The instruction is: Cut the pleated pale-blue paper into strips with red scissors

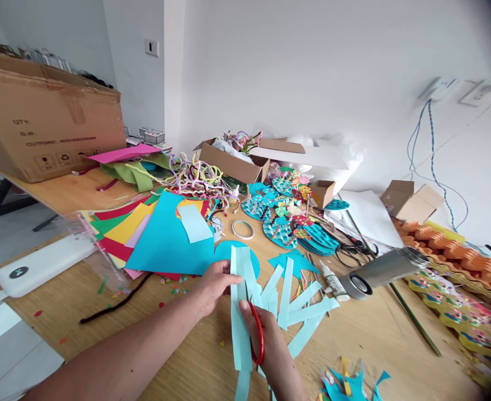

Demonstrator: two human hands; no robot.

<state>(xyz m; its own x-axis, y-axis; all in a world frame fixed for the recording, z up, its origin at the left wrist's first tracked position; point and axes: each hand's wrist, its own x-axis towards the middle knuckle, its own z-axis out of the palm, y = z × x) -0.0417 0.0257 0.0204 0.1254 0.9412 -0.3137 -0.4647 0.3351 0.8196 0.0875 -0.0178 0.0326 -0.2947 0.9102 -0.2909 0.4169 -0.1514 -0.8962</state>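
Note:
My left hand (217,285) pinches the left edge of a light blue paper strip (240,340) held upright above the table. My right hand (270,345) grips red-handled scissors (258,334), their blades at the strip's right side near its upper part. How far the blades are apart I cannot make out. Several cut light blue strips (307,317) lie loose to the right of my hands. Behind the held paper, a round blue disc (251,257) lies partly hidden. Blue paper scraps (293,263) are just beyond the strips.
Blue card sheets (170,239) and a white power bank (44,264) lie left. A tape roll (242,229) sits beyond my hands. To the right are a glue bottle (332,281), a steel flask (389,270) and egg cartons (458,256). A large cardboard box (48,120) stands back left.

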